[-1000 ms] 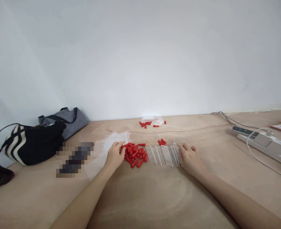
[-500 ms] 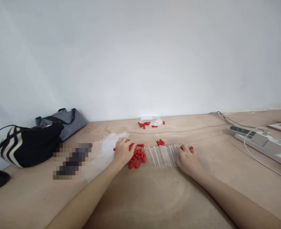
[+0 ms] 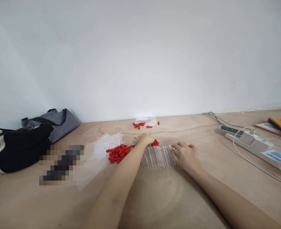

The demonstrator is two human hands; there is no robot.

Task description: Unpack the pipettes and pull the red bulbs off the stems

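A row of thin clear glass dropper tubes lies side by side in front of me. My right hand rests at the row's right end, fingers spread, with the thumb against the outermost tubes. Reaching past the row's left end, my left hand is low over the table, its visible fingertips apart and nothing seen in them; part of the fingers is hidden. Droppers with red bulbs lie just right of it, behind the row. Left of the tubes is a heap of red rubber bulbs, partly behind my left forearm.
Clear plastic bags lie left of the heap. Near the wall are a small bag and loose red bulbs. A power strip with cables stands at right. A black bag and a striped bag sit at left.
My left hand has left the red bulb heap and moved right and away from me, towards the bulbed droppers. My right hand's fingers have spread. The view has turned slightly right.
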